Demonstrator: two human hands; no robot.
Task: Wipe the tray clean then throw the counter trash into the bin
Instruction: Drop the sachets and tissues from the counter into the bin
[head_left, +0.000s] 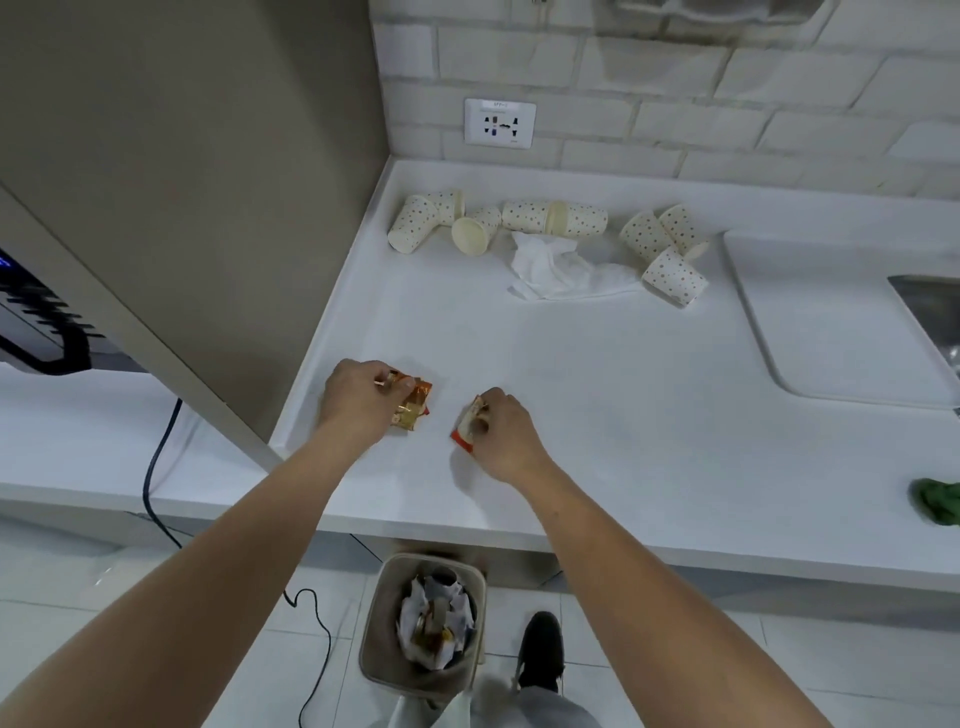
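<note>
My left hand (358, 402) has its fingers curled round an orange-gold wrapper (414, 410). My right hand (506, 434) pinches a second orange wrapper (466, 430). Both wrappers lie on the white counter (597, 389). Farther back lie dotted paper cups (550, 218) and a crumpled tissue (556, 270). The tray (831, 322) sits to the right, and the bin (376, 642) stands on the floor below.

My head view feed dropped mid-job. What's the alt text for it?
On the white counter, the left hand grips an orange wrapper and the right hand grips a second wrapper; a part-filled bin stands on the floor below. Tipped paper cups and a crumpled tissue lie at the back, a white tray to the right.
</note>
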